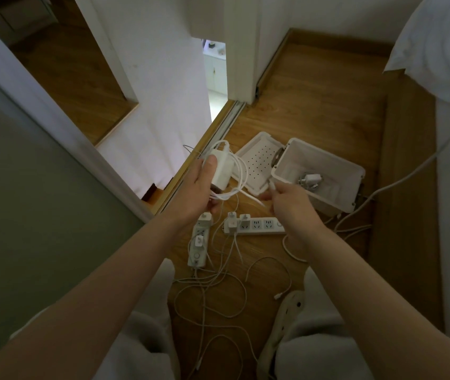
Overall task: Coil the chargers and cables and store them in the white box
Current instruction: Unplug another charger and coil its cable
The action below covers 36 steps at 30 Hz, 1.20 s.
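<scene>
Nearest me, well short of the white box (314, 157), loose cables (207, 278) sprawl on the floor. They are uncoiled, so I judge most of the job remains. Beyond them lie two power strips (256, 226), just on my side of the box, with small chargers plugged in.

Above the strips, my left grip (199, 187) is closed around a white charger brick (219, 171), thumb on top to keep its cable loops (239, 174) from springing apart. My right grip (289, 198) pinches the cable's free end (271, 185) at the box's near rim, held out so the last length can be wound on.

The box stands open on the floor with one coiled charger (310, 179) already inside. Its perforated lid (256, 160) lies flat against its left side, out of the way for dropping things in.
</scene>
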### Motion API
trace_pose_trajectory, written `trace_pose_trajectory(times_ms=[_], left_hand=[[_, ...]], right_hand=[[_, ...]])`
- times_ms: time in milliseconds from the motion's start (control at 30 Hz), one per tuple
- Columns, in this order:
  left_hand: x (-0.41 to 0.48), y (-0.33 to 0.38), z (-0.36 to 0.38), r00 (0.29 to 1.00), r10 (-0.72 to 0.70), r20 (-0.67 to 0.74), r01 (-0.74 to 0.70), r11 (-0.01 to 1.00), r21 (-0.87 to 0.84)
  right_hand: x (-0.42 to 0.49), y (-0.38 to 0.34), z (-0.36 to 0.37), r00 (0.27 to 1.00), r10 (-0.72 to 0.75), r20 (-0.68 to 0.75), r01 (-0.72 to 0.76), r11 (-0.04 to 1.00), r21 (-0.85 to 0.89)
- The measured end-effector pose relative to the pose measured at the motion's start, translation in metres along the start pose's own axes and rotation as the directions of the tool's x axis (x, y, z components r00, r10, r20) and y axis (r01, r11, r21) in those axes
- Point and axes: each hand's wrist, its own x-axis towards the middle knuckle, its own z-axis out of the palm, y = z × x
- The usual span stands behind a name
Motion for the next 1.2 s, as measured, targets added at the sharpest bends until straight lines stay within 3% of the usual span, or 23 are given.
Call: trace_pose_trajectory(times_ms=[100,233,533,767,933,1033,1200], left_hand=[[-0.004,0.006,0.001,0.996,0.026,0.089,-0.021,0.998,-0.053],[-0.007,0.008,-0.001,0.991,0.046,0.128,-0.041,0.998,-0.041],[-0.011,0.001,-0.003,0.990,0.004,0.139,-0.022,0.991,0.130],[-0.014,0.002,0.005,0.992,0.076,0.105,-0.106,0.942,0.320],[-0.009,-0.006,0.010,0.992,0.114,0.049,-0.124,0.894,0.430],[-0.006,-0.012,0.008,0.988,0.156,-0.003,-0.133,0.856,0.500],[-0.005,-0.020,0.007,0.980,0.200,0.003,-0.172,0.832,0.527]], right_hand=[[0.001,0.004,0.005,0.992,0.015,0.124,-0.022,0.998,0.058],[-0.005,0.002,0.005,0.986,-0.074,0.149,0.039,0.973,0.229],[-0.012,-0.003,0.009,0.984,-0.043,0.173,-0.046,0.877,0.478],[-0.017,-0.003,0.015,0.971,-0.027,0.236,-0.125,0.788,0.603],[-0.020,-0.004,0.024,0.985,-0.173,0.028,0.141,0.879,0.456],[-0.023,0.000,0.028,0.956,-0.283,0.075,0.251,0.925,0.286],[-0.019,0.001,0.026,0.959,-0.264,0.105,0.253,0.962,0.103]])
